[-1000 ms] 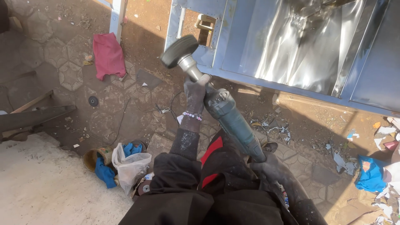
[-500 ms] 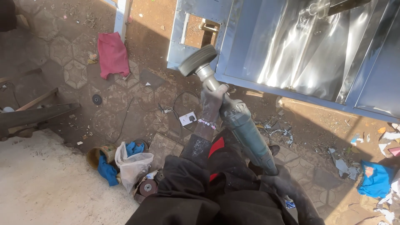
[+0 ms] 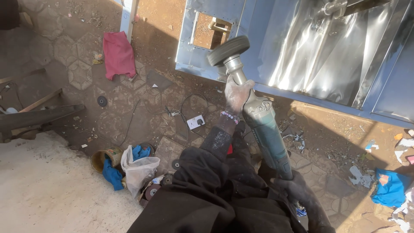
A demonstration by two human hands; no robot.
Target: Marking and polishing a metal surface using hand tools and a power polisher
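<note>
I hold a green angle grinder with both hands. My left hand, in a thin pale glove, grips the front of its body just behind the metal neck. My right hand, in a dark glove, grips the rear of its handle. The grinder's dark round wheel is raised beside the lower left corner of a large shiny sheet-metal box. Whether the wheel touches the metal I cannot tell. A square cut-out opens in the box's left panel.
On the paved ground lie a red cloth, a white power socket with cables, a small tin, a white plastic bag with blue cloth, loose grinding discs and blue scraps at right. Dark metal bars lie at left.
The grinder has swung up and to the right, its wheel now closer to the metal box's corner. The view has shifted with it; both hands keep their grip.
</note>
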